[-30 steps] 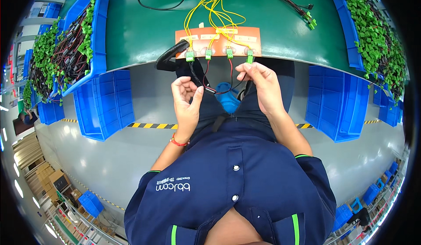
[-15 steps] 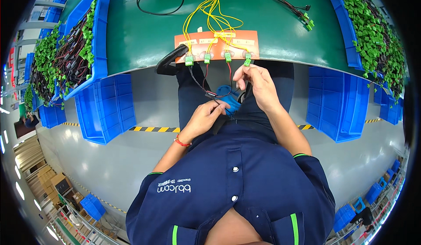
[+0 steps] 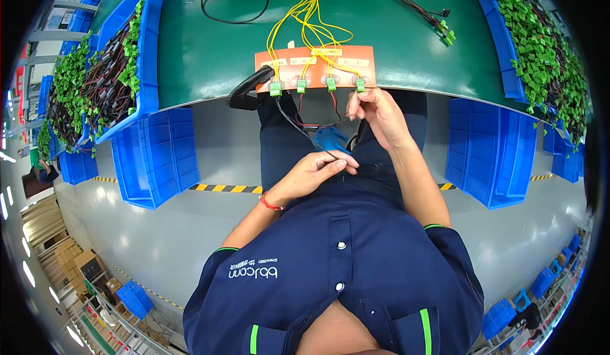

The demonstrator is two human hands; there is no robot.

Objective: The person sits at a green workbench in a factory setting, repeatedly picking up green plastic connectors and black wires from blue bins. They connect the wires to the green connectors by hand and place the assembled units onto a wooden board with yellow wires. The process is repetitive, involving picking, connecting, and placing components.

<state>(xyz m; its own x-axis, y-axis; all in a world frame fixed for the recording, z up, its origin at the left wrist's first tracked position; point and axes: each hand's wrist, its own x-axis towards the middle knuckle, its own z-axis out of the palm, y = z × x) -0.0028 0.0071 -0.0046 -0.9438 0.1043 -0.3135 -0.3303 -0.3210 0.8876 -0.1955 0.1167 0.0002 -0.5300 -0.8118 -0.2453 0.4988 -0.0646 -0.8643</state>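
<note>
An orange test board (image 3: 316,58) at the table's front edge carries a row of green connectors with yellow wires behind them. My right hand (image 3: 384,121) is closed at the rightmost green connector (image 3: 361,85), its fingertips against the connector's lower side. Below the board, my left hand (image 3: 316,174) pinches a thin black cable (image 3: 304,131) over my lap; the cable's end is hidden by the fingers. Red and black leads (image 3: 335,104) hang from the middle connectors. A black clamp-like handle (image 3: 246,88) sits on the board's left end.
Blue bins (image 3: 148,50) full of green-tipped wire harnesses flank the green table (image 3: 406,43), with another heap of green connectors (image 3: 534,43) at right. Stacked blue crates (image 3: 155,161) stand below. Loose leads (image 3: 419,5) lie toward the back. Something blue (image 3: 332,139) shows between my legs.
The rightmost green connector sits higher, seated against the board, with my right fingers just below it. My left hand has moved right and slightly nearer to me, drawing the black cable along.
</note>
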